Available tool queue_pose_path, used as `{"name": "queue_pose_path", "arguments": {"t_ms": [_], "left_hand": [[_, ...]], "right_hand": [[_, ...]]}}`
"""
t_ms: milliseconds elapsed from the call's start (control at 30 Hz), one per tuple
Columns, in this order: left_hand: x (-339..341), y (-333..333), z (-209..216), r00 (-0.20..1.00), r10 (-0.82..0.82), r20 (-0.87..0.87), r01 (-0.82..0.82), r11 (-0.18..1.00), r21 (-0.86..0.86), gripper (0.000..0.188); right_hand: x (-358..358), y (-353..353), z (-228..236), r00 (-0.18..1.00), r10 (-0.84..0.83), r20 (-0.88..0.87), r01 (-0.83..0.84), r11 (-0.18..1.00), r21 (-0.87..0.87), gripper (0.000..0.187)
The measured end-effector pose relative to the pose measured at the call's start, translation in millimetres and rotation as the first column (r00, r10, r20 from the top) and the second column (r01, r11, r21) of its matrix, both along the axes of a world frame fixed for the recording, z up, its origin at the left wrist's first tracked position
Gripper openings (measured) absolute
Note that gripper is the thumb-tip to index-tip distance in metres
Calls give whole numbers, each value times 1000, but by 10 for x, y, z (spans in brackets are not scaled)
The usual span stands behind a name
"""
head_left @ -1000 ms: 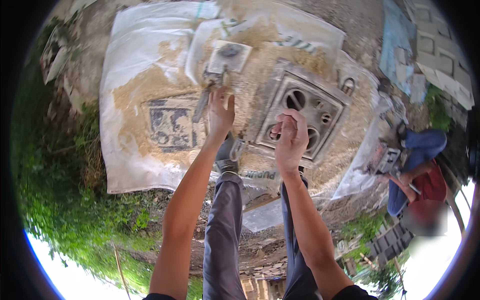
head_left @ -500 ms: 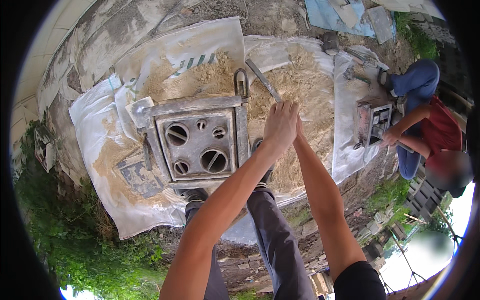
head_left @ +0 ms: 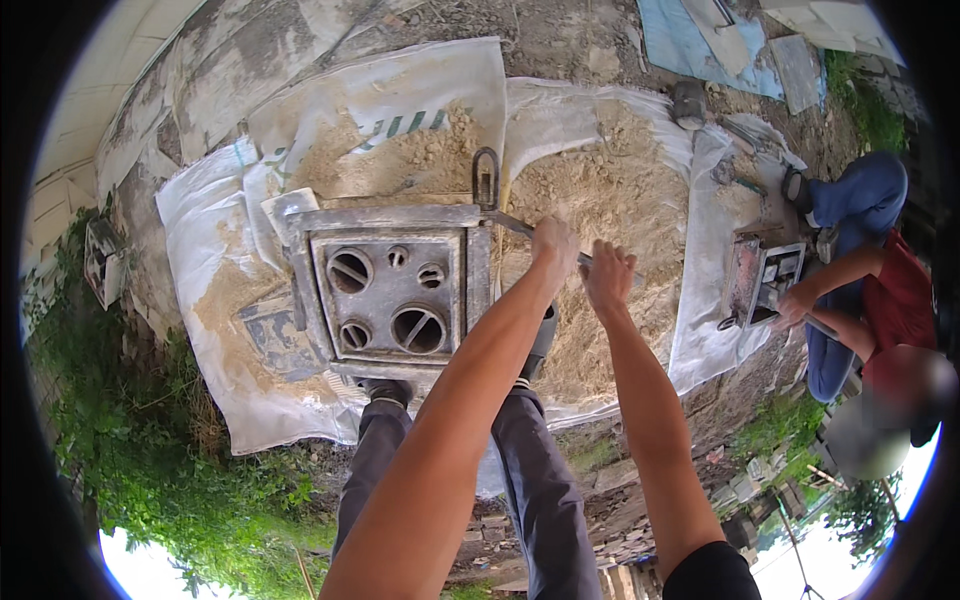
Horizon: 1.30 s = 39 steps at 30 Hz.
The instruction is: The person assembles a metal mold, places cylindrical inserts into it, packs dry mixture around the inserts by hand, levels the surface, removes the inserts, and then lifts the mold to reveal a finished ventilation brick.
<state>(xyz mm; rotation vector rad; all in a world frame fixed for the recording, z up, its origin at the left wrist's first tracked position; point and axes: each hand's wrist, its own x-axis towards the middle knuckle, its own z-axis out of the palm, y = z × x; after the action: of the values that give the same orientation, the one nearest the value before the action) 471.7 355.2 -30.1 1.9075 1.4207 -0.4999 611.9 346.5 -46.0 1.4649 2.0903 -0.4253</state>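
Note:
A flat metal bar [head_left: 515, 224] reaches from the upper right corner of a square metal mould [head_left: 388, 268] toward my hands. The mould's recessed top has several round holes, and a looped handle [head_left: 486, 180] stands up at that corner. My left hand [head_left: 555, 245] is closed around the middle of the bar. Farther right, my right hand [head_left: 608, 273] has its fingers curled about the bar's other end, partly hiding it. My feet are at the mould's near side, with one dark shoe [head_left: 385, 390] showing.
Loose sandy soil [head_left: 600, 190] lies on white woven sheets [head_left: 210, 270] around the mould. At the right a crouching person in a red shirt [head_left: 897, 290] handles a smaller box mould [head_left: 765, 275]. Green plants [head_left: 150, 430] grow at the lower left. A blue sheet [head_left: 690, 45] lies far right.
The bar has swung from pointing up and away to lying nearly sideways, with one end now at the mould's corner. My hands, together before, are now apart along it.

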Motion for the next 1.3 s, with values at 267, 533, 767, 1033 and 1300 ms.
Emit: {"name": "queue_pose_path", "arguments": {"t_ms": [267,533,767,1033,1300], "left_hand": [[309,-354,1206,792,452,411,-495,869,-2,27],[5,-1627,2030,-123,843,523,-876,155,-456,41],[-674,-2511,1703,56,881,469,-958,-86,275,33],[-1001,-2423,956,-163,948,275,-792,-292,537,58],[-931,-2455,935,-158,941,299,-787,-303,537,65]], "right_hand": [[80,89,1349,870,-429,-243,493,757,428,55],[-1065,-581,2282,-75,-893,-444,435,371,-820,29],[-1417,-542,1968,763,58,-644,-277,929,-245,28],[-1898,32,1610,259,811,-524,-936,346,72,23],[-2089,161,1661,262,862,-434,-963,261,-63,18]]}}
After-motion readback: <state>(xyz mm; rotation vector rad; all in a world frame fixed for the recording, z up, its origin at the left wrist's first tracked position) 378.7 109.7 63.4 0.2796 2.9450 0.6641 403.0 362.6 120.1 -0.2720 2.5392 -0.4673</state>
